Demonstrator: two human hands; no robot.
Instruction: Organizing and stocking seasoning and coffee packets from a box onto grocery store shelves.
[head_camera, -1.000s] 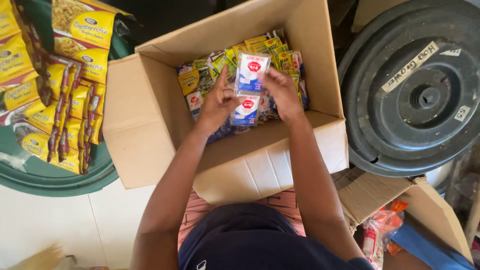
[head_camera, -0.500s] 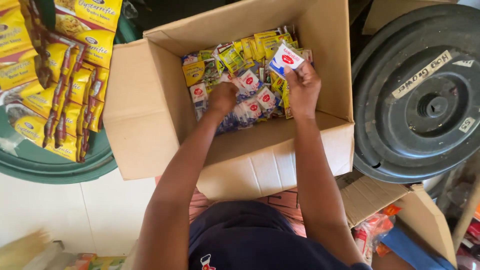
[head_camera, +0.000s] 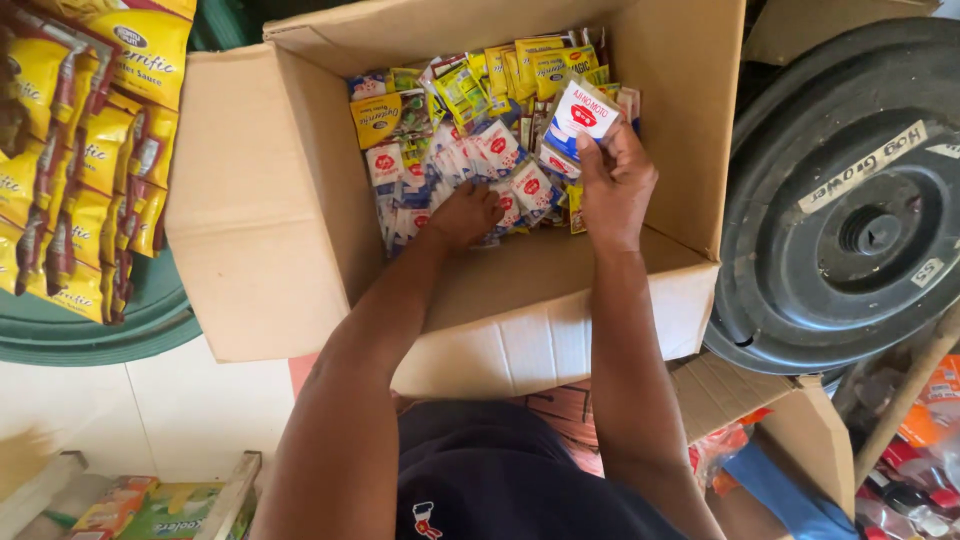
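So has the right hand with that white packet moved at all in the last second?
Yes. The right hand, holding a white packet, has shifted from the middle of the cardboard box toward its right wall, over the yellow sachets.

Matt cardboard box (head_camera: 250, 230), glossy plastic sachets (head_camera: 480, 160)

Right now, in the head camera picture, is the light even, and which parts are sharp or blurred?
Head view: soft daylight, no hard glare; the open brown cardboard box shades its own inside lightly. The small white sachet with a red mark in the right hand is sharp, as is the left hand on the sachet pile. Lower corners look soft, edges slightly bent.
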